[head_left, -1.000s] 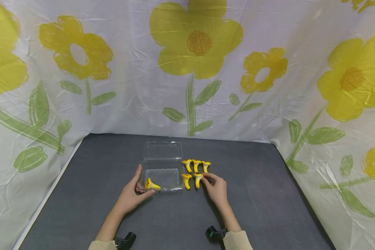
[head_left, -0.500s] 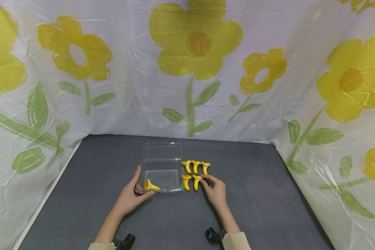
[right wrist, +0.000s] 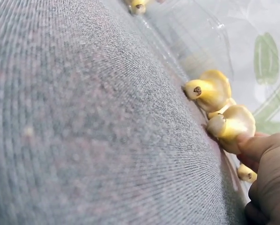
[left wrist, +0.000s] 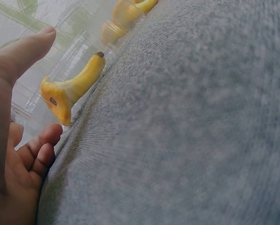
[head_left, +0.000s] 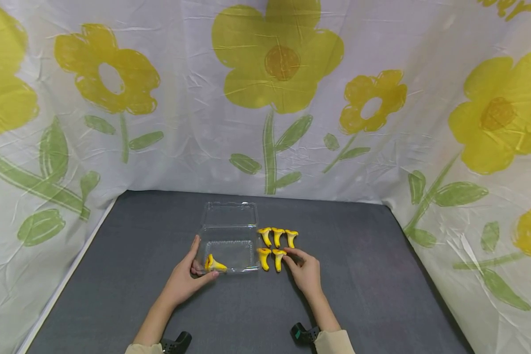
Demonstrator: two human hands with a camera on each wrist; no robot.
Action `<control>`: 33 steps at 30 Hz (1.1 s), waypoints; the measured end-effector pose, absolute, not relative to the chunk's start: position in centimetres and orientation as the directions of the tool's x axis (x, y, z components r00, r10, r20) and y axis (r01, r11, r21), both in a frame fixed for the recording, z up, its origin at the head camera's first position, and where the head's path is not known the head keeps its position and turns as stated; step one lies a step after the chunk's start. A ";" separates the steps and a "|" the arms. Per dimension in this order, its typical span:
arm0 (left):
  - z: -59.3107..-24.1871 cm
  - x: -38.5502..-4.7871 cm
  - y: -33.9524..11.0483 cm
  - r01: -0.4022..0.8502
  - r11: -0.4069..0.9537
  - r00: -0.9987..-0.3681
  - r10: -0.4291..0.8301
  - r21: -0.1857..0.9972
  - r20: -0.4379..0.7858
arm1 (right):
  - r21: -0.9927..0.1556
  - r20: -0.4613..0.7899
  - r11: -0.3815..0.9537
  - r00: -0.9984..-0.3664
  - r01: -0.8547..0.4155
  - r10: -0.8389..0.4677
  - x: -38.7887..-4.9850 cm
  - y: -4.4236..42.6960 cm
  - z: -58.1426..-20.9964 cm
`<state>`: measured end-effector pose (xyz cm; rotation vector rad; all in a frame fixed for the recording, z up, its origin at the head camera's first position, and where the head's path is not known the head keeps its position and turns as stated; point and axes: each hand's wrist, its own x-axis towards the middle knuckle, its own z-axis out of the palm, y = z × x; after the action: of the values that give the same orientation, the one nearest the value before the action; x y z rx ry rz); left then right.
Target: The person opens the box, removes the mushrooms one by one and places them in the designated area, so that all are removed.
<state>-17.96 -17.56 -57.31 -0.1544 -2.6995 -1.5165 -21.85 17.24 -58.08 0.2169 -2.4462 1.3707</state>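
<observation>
A clear plastic clamshell container (head_left: 239, 251) lies with its lid folded back, and one yellow trumpet-shaped mushroom (head_left: 215, 263) rests on its side inside, at the front left. My left hand (head_left: 183, 278) holds the container's front left corner, thumb along the front and fingers at the left side. Right of the container, my right hand (head_left: 307, 273) pinches the cap edge of a mushroom (head_left: 278, 260). In the right wrist view, thumb and finger meet on this mushroom's pale cap (right wrist: 240, 123). Close to its left stands another mushroom (head_left: 264, 258) of the same kind.
Behind the pinched one, a row of three more mushrooms (head_left: 277, 237) lies beside the container. All of it is on a dark grey cloth-covered table (head_left: 358, 275). A white curtain (head_left: 181, 147) with yellow flowers hangs along the table's back and sides.
The right hand and the pinched mushroom have shifted slightly left and toward the front, nearer the neighbouring mushroom. The left hand and container stay in place.
</observation>
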 end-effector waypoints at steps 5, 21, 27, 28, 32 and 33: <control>-57.2 -17.9 -17.5 0.109 0.516 -0.994 0.064 0.850 0.088 | -0.795 0.368 0.526 -0.930 -0.303 0.022 -21.9 17.3 -58.1; -57.4 -17.8 -17.6 0.123 0.541 -0.992 0.063 0.832 0.106 | -0.829 0.350 0.493 -0.933 -0.264 0.089 -21.7 17.2 -57.9; -57.4 -17.9 -17.4 0.115 0.540 -0.993 0.062 0.834 0.097 | -0.876 0.287 0.437 -0.949 -0.204 0.132 -21.7 17.3 -57.5; -57.3 -17.9 -17.4 0.110 0.541 -0.994 0.061 0.834 0.092 | -0.886 0.270 0.424 -0.951 -0.186 0.147 -21.7 17.3 -57.5; -57.3 -17.9 -17.5 0.099 0.541 -0.995 0.057 0.835 0.081 | -0.919 0.249 0.358 -0.949 -0.168 0.195 -21.7 17.0 -57.2; -57.3 -17.9 -17.5 0.096 0.541 -0.995 0.056 0.836 0.078 | -0.922 0.255 0.344 -0.946 -0.176 0.199 -21.7 16.8 -57.1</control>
<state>-17.91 -17.48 -57.25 -0.1340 -2.7208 -1.4795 -21.73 16.80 -57.14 -0.0197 -2.2899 1.6334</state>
